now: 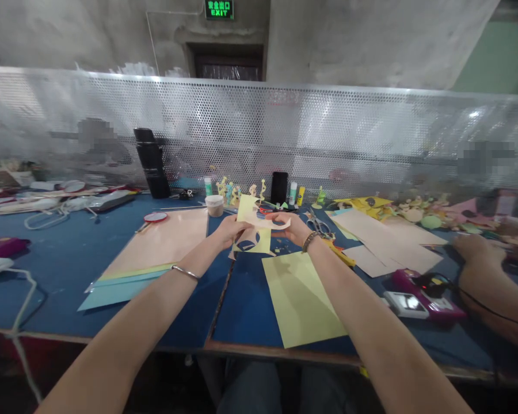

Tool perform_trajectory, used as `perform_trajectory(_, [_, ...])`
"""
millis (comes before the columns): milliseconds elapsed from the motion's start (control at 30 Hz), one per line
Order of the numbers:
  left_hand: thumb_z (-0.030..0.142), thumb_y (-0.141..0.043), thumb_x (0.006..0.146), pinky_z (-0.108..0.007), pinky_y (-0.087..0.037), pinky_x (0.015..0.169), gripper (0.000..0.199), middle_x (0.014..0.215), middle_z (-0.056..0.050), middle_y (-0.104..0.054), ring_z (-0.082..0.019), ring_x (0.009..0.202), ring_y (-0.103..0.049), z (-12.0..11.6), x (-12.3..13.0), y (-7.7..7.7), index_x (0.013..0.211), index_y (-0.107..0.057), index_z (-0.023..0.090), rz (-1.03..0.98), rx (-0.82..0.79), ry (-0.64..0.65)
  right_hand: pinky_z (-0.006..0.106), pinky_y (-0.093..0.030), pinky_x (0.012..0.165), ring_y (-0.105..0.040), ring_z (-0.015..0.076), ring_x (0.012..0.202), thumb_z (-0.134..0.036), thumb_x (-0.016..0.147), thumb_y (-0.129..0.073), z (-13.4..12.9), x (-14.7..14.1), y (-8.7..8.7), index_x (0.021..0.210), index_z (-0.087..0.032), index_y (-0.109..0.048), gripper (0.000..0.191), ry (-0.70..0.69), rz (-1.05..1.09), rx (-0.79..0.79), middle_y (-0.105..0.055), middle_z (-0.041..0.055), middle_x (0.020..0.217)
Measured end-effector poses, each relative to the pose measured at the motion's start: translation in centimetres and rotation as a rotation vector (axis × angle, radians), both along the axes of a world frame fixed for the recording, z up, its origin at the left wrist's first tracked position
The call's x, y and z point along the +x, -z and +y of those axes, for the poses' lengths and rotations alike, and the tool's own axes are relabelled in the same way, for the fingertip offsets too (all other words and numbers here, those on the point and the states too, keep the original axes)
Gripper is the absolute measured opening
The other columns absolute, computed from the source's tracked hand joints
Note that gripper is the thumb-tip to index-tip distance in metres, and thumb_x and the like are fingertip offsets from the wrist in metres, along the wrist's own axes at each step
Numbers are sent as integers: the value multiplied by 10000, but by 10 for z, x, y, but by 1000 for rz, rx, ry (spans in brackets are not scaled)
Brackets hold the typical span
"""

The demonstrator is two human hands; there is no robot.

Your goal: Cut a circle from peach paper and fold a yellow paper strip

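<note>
Both my hands are raised over the blue work table (pixel 246 305), and my left hand (pixel 231 230) and my right hand (pixel 287 225) pinch a pale yellow cut-out paper piece (pixel 252 223) between them. A bangle circles my left wrist, and a beaded bracelet circles my right. Below my hands, curved holes show in the paper. A flat sheet of pale yellow paper (pixel 300 299) lies on the table under my right forearm. Steel scissors with yellow parts (pixel 318 225) rest just beyond my right hand.
Peach paper sheets (pixel 164 244) lie left, with teal sheets (pixel 121 290) below them; more peach sheets (pixel 386 244) lie right. A co-worker's hand (pixel 479 253) rests near a magenta glue gun (pixel 427 299). A perforated metal screen (pixel 259 126) backs the table.
</note>
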State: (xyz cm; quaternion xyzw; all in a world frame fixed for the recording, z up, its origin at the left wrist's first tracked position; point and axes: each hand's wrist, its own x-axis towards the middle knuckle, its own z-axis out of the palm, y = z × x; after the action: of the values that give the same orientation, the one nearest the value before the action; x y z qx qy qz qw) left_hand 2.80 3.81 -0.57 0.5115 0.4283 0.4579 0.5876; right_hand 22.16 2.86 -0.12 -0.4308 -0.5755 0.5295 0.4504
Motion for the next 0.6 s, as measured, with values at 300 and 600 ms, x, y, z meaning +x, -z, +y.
perform_trajectory(300, [305, -572, 902, -388, -548, 757, 281, 1109, -79, -618, -200, 902, -634, -2, 6, -6, 1135, -572, 149, -52, -25, 76, 359, -541, 754, -624, 174, 893, -279, 906, -578, 12, 2, -9, 1086, -147, -595, 224, 113, -231, 87, -620, 61, 1077])
perform_trajectory(600, [282, -584, 896, -402, -543, 782, 275, 1133, -81, -611, -209, 936, -628, 13, 18, -2, 1138, -573, 151, -81, -34, 62, 372, -544, 765, -622, 184, 917, -300, 913, -565, 17, 3, -12, 1145, -159, -571, 271, 140, -256, -17, -608, 72, 1117])
